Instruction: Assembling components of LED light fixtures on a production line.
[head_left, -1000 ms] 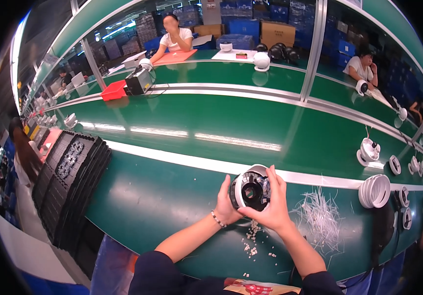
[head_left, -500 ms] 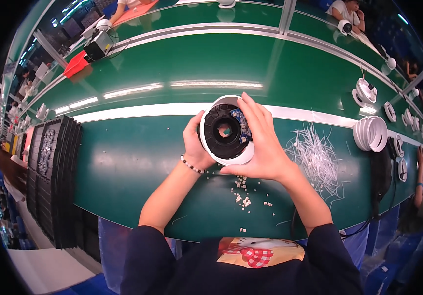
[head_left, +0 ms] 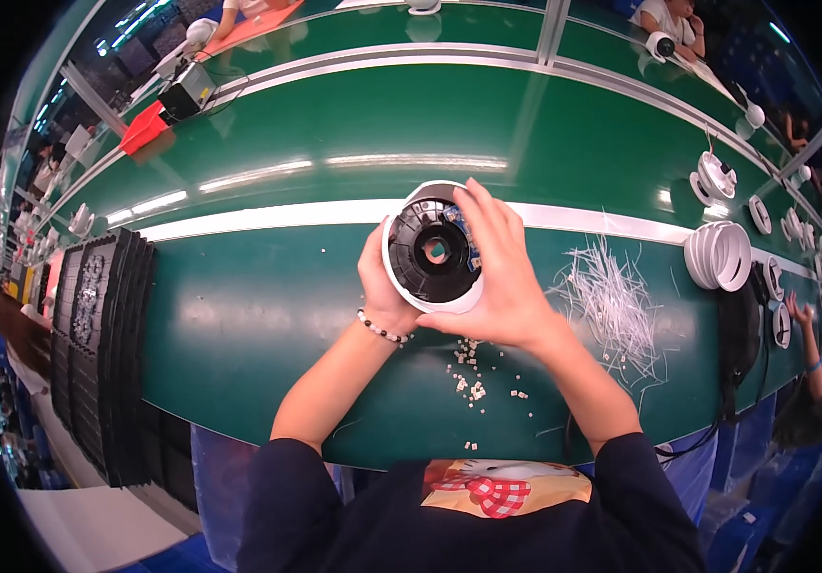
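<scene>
While both my hands are clasped around the round dome-camera housing (head_left: 433, 250), I hold it just above the worktop (head_left: 268, 315) near its middle stripe, open face toward me. My left hand (head_left: 384, 286) cups the white rim from the side; my right hand (head_left: 497, 277) wraps over the far edge. It looks light and rigid, smooth plastic likely slippery, so the rim is the safe grip, away from the exposed circuit board inside. Small white bits (head_left: 473, 377) lie scattered below.
</scene>
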The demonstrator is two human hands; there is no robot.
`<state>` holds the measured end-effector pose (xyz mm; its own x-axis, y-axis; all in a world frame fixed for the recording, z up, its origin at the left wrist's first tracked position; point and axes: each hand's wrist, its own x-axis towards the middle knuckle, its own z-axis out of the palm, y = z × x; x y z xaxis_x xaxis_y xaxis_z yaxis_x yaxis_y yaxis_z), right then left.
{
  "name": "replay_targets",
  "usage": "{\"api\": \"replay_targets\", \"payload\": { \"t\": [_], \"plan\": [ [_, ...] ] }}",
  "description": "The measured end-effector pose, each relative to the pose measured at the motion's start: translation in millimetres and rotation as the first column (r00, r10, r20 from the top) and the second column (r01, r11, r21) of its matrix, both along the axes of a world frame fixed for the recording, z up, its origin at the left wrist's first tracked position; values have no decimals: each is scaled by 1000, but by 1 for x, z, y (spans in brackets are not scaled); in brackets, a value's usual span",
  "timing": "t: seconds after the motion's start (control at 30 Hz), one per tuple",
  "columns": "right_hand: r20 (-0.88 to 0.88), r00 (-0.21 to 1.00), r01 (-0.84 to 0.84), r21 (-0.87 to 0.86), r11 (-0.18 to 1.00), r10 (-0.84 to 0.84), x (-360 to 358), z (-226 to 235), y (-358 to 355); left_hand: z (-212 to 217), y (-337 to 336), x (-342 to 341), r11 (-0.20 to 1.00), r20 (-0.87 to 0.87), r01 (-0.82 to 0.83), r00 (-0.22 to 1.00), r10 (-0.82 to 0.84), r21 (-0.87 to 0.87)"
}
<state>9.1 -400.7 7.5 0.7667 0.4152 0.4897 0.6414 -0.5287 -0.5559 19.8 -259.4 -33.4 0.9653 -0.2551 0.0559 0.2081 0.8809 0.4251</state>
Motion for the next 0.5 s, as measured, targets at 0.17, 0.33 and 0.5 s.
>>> {"api": "replay_targets", "payload": {
  "t": [0.17, 0.33, 0.5],
  "plan": [
    [-34, 998, 59, -68, 996, -61, -5, 2, 6, 5, 5, -3, 994, 34, 108, 994, -108, -15],
    [74, 990, 133, -229, 964, -119, 0, 13, 14, 0, 8, 3, 993, 73, 109, 992, -106, -41],
    [27, 989, 149, -218, 964, -147, 11, 4, 24, 3, 9, 7, 996, 138, -76, 988, 68, 56]
  ]
}}
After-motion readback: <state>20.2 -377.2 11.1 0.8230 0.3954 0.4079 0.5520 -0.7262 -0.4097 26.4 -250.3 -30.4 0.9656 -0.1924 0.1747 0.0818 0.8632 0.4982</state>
